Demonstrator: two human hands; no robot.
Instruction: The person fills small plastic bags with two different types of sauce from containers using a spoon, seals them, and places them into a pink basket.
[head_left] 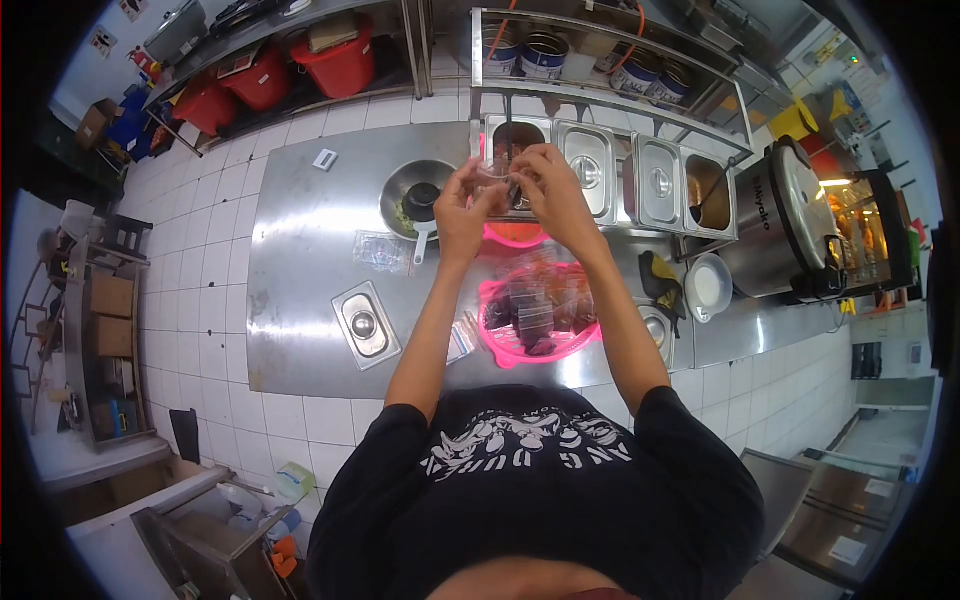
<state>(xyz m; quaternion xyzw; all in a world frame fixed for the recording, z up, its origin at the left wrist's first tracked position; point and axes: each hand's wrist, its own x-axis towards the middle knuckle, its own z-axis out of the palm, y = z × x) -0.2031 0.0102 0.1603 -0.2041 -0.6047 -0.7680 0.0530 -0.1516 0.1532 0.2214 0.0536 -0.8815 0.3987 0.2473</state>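
Note:
My left hand (466, 205) and my right hand (552, 190) are raised close together over the row of steel food pans. Between their fingertips they pinch a small clear plastic bag (493, 172), partly hidden by the fingers. Just behind them is an uncovered steel pan (520, 131) with reddish contents and a utensil handle standing in it. Below my forearms sits a pink basket (503, 352) holding several clear packets (536, 312) with dark and reddish contents. To the left of my left hand, a round metal bowl (393, 190) contains a black round object and a white-handled utensil (421, 243).
A steel lid (366, 325) and flat plastic bags (383, 252) lie on the steel table (300, 270). Lidded pans (588, 172) continue rightward to a large cooker (775, 225). A white bowl (709, 288) stands before it. A metal shelf (610, 95) rises behind the pans.

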